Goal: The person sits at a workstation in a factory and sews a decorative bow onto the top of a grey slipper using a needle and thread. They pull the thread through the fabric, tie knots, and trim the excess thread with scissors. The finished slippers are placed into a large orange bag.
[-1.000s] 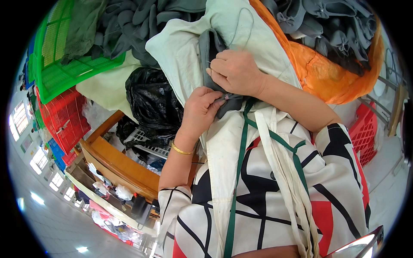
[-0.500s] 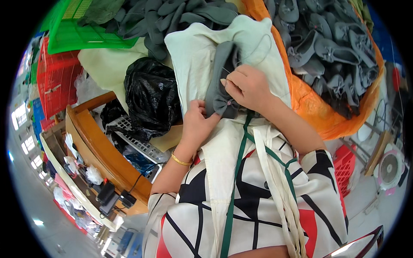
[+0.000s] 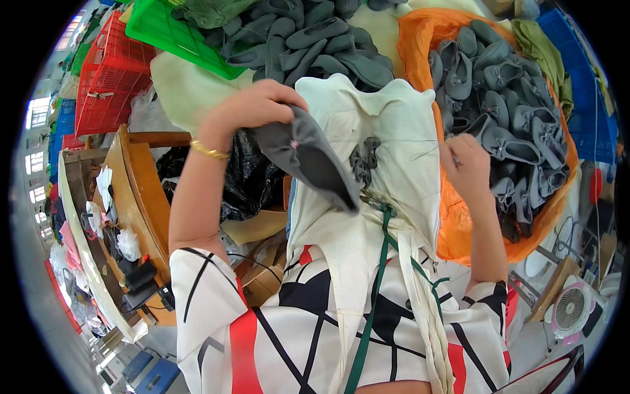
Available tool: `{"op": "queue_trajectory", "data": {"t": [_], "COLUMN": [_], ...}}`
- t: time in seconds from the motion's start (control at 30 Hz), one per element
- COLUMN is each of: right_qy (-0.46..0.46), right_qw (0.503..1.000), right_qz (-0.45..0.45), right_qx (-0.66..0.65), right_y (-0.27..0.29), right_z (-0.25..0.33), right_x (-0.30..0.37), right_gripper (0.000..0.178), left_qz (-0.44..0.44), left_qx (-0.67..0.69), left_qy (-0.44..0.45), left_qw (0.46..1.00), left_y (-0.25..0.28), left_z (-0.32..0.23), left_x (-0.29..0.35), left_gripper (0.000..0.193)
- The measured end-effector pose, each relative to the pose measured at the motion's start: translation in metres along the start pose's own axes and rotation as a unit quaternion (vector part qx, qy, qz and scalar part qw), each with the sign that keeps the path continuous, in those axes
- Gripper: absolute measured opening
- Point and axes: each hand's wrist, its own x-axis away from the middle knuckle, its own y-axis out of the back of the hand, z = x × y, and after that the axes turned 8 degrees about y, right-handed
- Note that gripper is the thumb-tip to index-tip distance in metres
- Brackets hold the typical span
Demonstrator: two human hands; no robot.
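Observation:
My left hand is raised over the left edge of the white cloth on my lap, gripping a grey flat shoe by one end. The shoe hangs tilted down to the right, its opening showing, slightly blurred by motion. My right hand is closed beside the orange sack, fingertips pinched on a fine thread; whether it also holds a needle is too small to tell. Small grey fabric bows lie on the cloth between my hands. Below them a small metal object sits by a green ribbon.
A heap of grey shoes lies ahead, beside a green basket. On the right stands an orange sack filled with more grey shoes. To the left are a wooden drawer unit, a black plastic bag and red crates.
My left hand has lifted the shoe off the lap cloth to the upper left. My right hand has left the shoe and moved right. The bows on the cloth have come into sight.

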Motion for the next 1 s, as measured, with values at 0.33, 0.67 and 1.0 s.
{"op": "queue_trajectory", "data": {"t": [0.33, 0.67, 1.0], "right_qy": [-0.103, 0.083, 0.109], "right_qw": [0.979, 0.954, 0.964], "right_qz": [0.104, 0.095, 0.091], "right_qx": [-0.143, -0.272, -0.225], "right_y": [-0.035, -0.121, -0.125], "right_z": [-0.001, 0.068, 0.073], "right_x": [-0.018, -0.095, -0.083], "right_gripper": [0.016, 0.041, 0.024], "left_qz": [-0.404, -0.391, -0.465], "left_qx": [-0.028, -0.065, -0.062], "left_qy": [-0.007, -0.002, -0.047], "left_qw": [0.914, 0.918, 0.882], "left_y": [-0.082, -0.131, -0.151], "left_z": [0.001, -0.004, 0.012], "left_x": [-0.016, 0.004, -0.002], "left_gripper": [0.029, 0.026, 0.026]}}
